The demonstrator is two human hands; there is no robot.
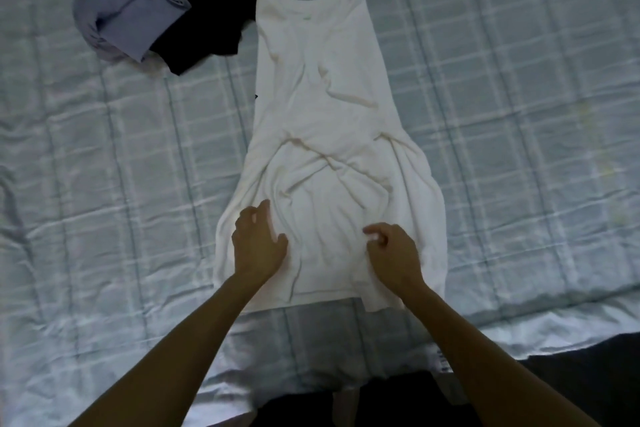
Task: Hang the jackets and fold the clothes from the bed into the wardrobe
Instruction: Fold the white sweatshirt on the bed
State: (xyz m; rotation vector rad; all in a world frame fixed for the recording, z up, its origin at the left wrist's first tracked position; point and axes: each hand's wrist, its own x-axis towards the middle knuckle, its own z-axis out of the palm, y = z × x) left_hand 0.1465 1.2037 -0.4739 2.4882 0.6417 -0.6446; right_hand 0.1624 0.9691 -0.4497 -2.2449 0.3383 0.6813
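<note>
lying beneath left fingers (264,213) and right fingers (377,229), white shirt (318,80)

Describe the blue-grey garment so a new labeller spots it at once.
On the pale checked bed cover, a long white garment lies spread down the middle. Left of its far end lies a black garment, with the blue-grey garment overlapping its left side. It alone is folded into a compact bundle.

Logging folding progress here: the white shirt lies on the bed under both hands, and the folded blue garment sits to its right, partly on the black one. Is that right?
One slip: the head view shows the folded blue garment sitting to the left of the white shirt, not its right. The rest holds.
</note>
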